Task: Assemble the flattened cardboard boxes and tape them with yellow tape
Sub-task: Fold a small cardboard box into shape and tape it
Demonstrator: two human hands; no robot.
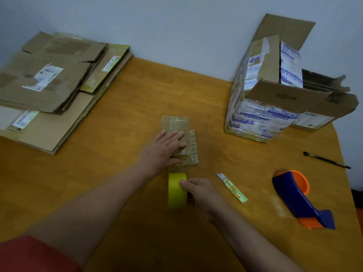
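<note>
At centre, my left hand presses flat-fingered on a small flattened brown cardboard piece; right hand grips the yellow tape roll; stack of flattened brown boxes not yet assembled, I judge.

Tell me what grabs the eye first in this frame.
The bright yellow tape roll, gripped by the right hand at centre front, stands out first; just beyond it the left hand presses a small cardboard piece flat. A tall open box stands back right, and a blue-and-orange tape dispenser lies front right.
</note>
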